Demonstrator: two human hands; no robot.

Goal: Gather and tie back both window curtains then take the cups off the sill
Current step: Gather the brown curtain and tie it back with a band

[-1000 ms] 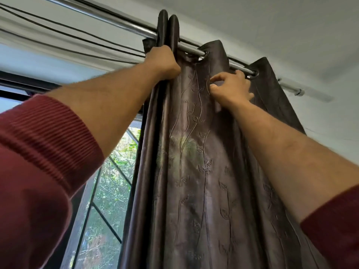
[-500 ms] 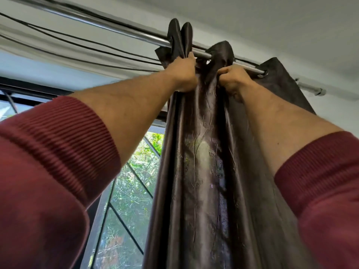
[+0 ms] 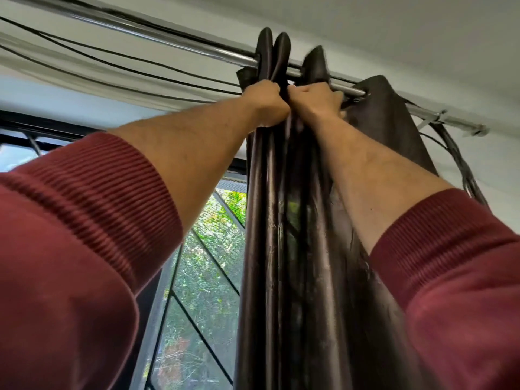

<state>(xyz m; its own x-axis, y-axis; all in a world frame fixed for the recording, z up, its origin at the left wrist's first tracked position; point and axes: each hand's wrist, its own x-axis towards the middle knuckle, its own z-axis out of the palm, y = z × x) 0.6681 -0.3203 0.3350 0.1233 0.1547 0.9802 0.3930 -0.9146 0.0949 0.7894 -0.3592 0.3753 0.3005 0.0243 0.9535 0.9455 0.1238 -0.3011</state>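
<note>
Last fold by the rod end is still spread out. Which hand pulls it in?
Right, probably. The right hand grips the curtain beside the spread fold; the left hand grips folds on the window side, farther away.

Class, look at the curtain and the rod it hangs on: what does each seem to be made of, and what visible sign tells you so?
Curtain: probably a satin-like synthetic or silky fabric, dark brown, since its folds carry long glossy streaks.
Rod: apparently polished metal, perhaps chromed, because it is silvery with a bright mirror-like highlight along its length.
</note>
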